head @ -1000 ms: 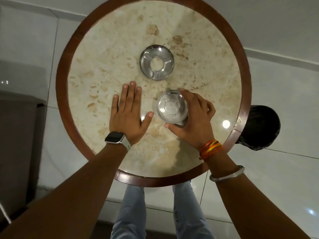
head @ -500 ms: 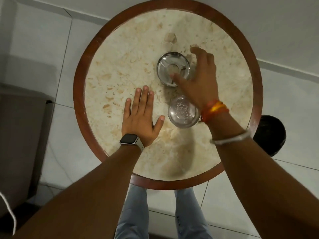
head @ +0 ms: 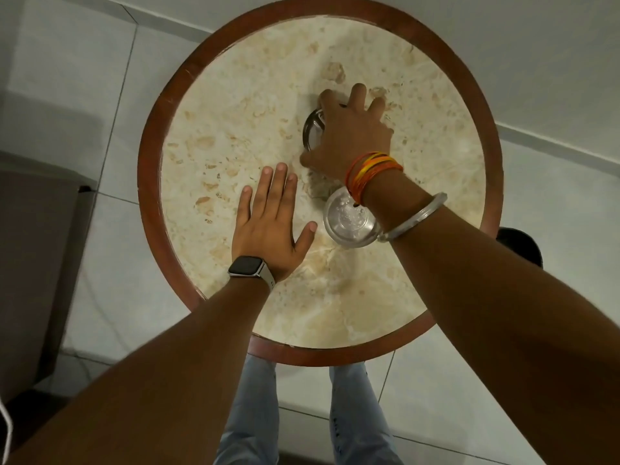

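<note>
Since 0.5 s ago: right hand (head: 352,135) has dropped from hovering onto the steel bowl (head: 310,129); left hand unchanged.

Left hand (head: 268,226): just left of the glass (head: 345,218), flat on the table (head: 151,182), fingers straight, holding nothing.

Steel bowl: just beyond the glass, mostly hidden. Right hand spans its rim from above, thumb near side, fingers far side, in a wide clasp.

Risk: right wrist and metal bangle (head: 416,214) pass directly over the glass. Drawing the bowl back low would likely knock it over.

Materials: polished steel, round; clear glass; smooth mottled marble top, wooden rim.
</note>
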### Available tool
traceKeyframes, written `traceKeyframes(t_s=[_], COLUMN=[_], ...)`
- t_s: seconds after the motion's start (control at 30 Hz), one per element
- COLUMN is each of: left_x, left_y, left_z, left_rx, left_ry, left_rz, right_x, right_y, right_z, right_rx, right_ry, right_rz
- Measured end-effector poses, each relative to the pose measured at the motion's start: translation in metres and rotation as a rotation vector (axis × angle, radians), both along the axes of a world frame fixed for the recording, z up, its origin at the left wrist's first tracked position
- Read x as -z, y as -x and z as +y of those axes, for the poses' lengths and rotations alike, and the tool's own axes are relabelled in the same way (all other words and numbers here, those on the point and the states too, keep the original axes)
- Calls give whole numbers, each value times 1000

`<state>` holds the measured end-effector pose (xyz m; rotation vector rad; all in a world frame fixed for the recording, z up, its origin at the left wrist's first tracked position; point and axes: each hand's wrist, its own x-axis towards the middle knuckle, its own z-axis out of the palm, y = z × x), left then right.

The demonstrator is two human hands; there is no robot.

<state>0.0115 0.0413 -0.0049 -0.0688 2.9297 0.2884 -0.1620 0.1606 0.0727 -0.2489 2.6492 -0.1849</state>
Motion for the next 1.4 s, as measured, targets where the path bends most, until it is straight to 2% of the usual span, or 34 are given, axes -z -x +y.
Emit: traceKeyframes(t_s=[0.1, 0.27, 0.4, 0.5, 0.77, 1.23, 1.4], left_x=[0, -1, -1, 0, -2, -2, -2], left_y=[0, -1, -2, -2, -1, -1, -2], left_z=[1, 0, 0, 0, -1, -1, -1], left_rx=[-3, -6, 2, 2, 0, 1, 0], left_ry=[-2, -5, 0, 10, -13, -11, -14], left_rz=[0, 10, 6, -1, -4, 3, 9], right_x=[0, -7, -11, -4, 32, 67, 67], right_y=[-7, -42, -81, -106, -140, -145, -144], right_z=[9, 40, 70, 88, 112, 113, 111], right_rx=[76, 267, 304, 333, 226, 110, 66], right_ry=[182, 684, 802, 820, 814, 749, 637], right_rz=[43, 189, 311, 298, 254, 222, 219])
